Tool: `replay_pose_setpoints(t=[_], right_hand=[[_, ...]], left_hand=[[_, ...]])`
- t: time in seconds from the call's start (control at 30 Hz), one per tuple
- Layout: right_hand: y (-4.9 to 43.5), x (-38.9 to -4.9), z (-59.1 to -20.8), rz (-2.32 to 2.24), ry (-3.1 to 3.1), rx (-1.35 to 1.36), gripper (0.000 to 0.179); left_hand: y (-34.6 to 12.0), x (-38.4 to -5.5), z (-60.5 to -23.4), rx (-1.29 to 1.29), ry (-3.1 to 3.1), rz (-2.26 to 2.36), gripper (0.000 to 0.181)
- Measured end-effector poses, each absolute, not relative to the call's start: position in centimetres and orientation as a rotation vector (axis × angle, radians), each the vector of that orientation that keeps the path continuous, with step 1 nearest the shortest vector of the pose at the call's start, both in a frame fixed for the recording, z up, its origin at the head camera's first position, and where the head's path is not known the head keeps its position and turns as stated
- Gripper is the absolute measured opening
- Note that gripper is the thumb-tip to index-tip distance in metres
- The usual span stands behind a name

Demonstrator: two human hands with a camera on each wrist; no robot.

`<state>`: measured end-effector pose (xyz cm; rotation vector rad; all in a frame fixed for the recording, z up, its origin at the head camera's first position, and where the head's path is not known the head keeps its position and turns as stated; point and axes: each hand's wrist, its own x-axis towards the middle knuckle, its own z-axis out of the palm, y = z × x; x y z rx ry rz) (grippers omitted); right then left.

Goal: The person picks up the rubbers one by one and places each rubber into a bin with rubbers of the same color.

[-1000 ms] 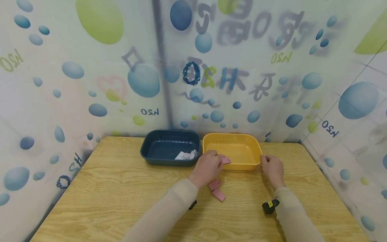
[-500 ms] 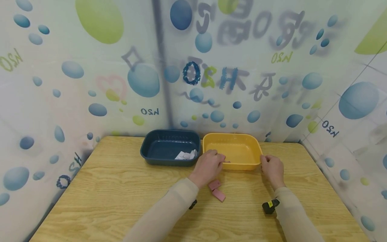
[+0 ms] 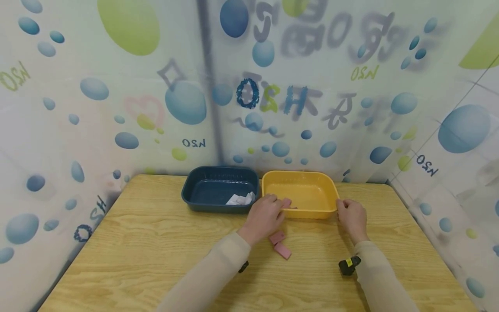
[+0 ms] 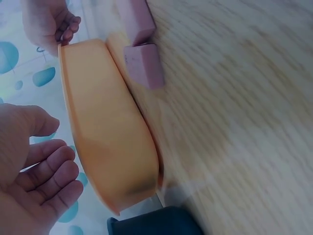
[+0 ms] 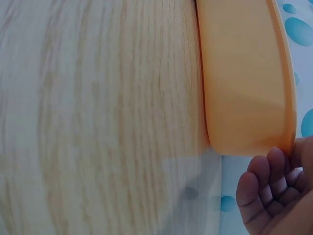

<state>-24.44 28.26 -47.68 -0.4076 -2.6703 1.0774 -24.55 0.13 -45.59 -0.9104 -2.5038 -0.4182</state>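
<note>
My left hand (image 3: 264, 218) is over the front left part of the yellow basin (image 3: 312, 197). In the left wrist view its thumb stands apart from loosely bent fingers (image 4: 54, 178), with nothing between them. Just beyond the fingertips, pink blocks (image 3: 286, 203) lie inside the basin, partly hidden by its front wall and the hand. Two more pink blocks, one (image 3: 277, 237) farther back and one (image 3: 282, 250) nearer me, touch on the table in front. My right hand (image 3: 352, 219) pinches the basin's right rim; the right wrist view shows its thumb and fingers (image 5: 276, 166) at that corner.
A dark blue basin (image 3: 210, 190) stands directly left of the yellow one, with several white pieces (image 3: 240, 199) in its right corner. Both are at the back of the wooden table (image 3: 156, 251), close to a patterned curtain (image 3: 156, 143).
The left hand lowered a pink block into the yellow basin and let go of it, then drew back slightly to the left. The right hand stays on the rim.
</note>
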Motion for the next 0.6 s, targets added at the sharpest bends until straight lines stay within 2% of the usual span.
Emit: replay_pose_setpoints(t=[0.33,0.53,0.6], right_hand=[[28.3,-24.5,-47.8,1.074,-2.675,-0.401,0.041],[28.4,-24.4,-47.8,1.079,-2.667,-0.394,0.042],[28.4,-24.5,-47.8,1.081,-2.666,-0.392,0.041]], left_hand=[[-1.0,-24.2,-46.4,-0.965,-2.475,-0.437,0.029],[-1.3,-24.0,-46.4,-0.998,-2.486,-0.381,0.029],[-1.2,-24.0,-46.4,-1.008,-2.522,-0.372,0.024]])
